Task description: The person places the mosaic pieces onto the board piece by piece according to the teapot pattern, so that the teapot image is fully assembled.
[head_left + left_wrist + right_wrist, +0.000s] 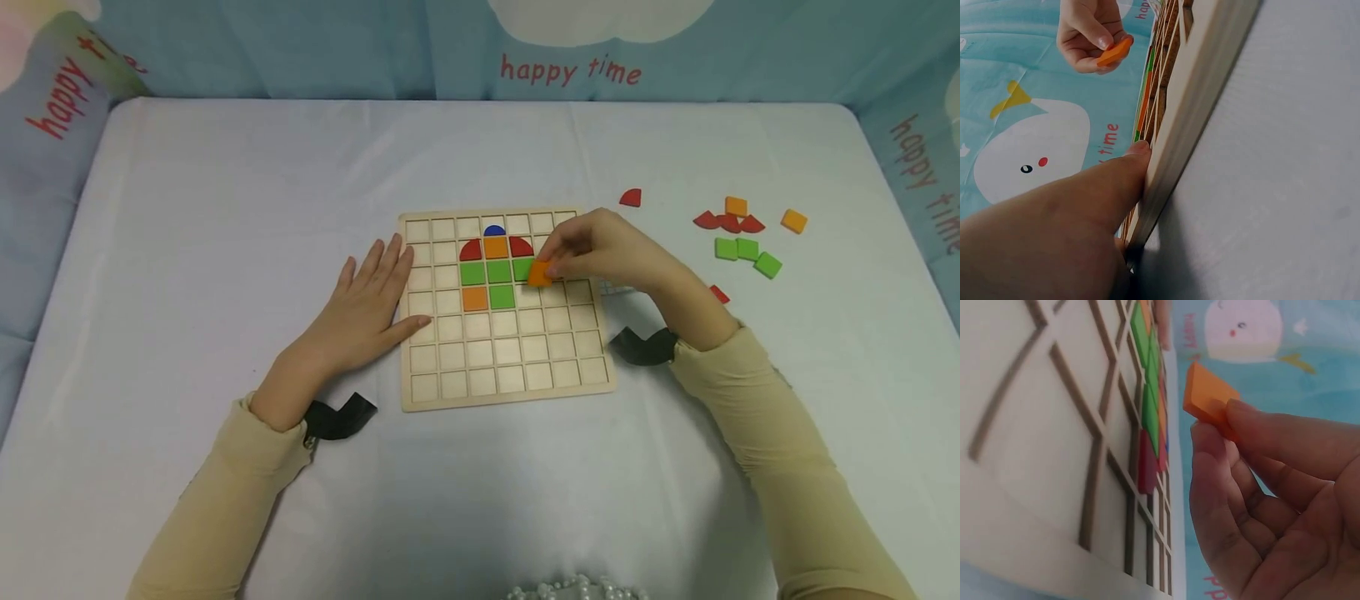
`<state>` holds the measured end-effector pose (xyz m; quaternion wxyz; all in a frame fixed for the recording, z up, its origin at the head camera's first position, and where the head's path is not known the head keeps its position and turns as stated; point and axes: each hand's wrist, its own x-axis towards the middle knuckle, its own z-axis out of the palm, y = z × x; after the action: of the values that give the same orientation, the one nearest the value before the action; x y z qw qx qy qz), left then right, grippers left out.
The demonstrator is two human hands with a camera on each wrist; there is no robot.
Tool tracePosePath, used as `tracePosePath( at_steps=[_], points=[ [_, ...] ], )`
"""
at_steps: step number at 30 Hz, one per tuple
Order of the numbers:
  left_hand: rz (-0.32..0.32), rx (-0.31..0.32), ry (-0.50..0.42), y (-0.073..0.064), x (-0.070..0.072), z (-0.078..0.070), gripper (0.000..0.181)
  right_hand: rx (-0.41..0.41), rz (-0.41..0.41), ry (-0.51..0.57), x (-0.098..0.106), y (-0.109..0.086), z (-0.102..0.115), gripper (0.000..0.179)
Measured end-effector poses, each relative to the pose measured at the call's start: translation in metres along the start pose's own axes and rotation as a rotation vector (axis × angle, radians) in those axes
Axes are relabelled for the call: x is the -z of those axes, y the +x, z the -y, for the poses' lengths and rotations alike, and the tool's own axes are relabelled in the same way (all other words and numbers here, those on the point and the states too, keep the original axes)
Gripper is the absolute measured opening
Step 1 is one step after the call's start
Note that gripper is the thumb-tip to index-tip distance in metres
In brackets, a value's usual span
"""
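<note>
A square wooden grid board point(480, 352) lies on the white table. My left hand point(360, 308) rests along its left edge with fingers straight, the thumb tip on the board. Thumb and finger of my right hand point(600, 243) pinch an orange square tile point(1207, 394), raised over the board's right-middle cells. Set in the grid are a blue half-round piece point(494, 231), red quarter-rounds point(470, 250) on either side of an orange square point(496, 247), a row of green squares point(472, 272), and below them an orange square point(475, 299) beside a green square point(502, 297).
Loose pieces lie right of the board: a red quarter-round point(632, 197), several red fan shapes point(728, 222), orange squares point(794, 221) and green squares point(747, 249). Another red piece point(719, 294) shows beside the right forearm. A blue printed curtain point(337, 50) borders the table.
</note>
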<state>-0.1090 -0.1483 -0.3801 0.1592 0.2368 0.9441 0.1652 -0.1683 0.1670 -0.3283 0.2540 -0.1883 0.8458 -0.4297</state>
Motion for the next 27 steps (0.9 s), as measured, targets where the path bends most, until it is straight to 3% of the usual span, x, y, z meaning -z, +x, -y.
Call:
tracePosePath(
  at_steps=[6, 27],
  points=[
    [-0.001, 0.001, 0.004, 0.000, 0.001, 0.000, 0.084, 0.015, 0.048, -0.037, -0.005, 0.002, 0.001, 0.008],
    [-0.004, -0.004, -0.004, 0.000, 0.001, 0.000, 0.084, 0.018, 0.066, -0.113, -0.013, 0.005, -0.001, 0.008]
  ],
)
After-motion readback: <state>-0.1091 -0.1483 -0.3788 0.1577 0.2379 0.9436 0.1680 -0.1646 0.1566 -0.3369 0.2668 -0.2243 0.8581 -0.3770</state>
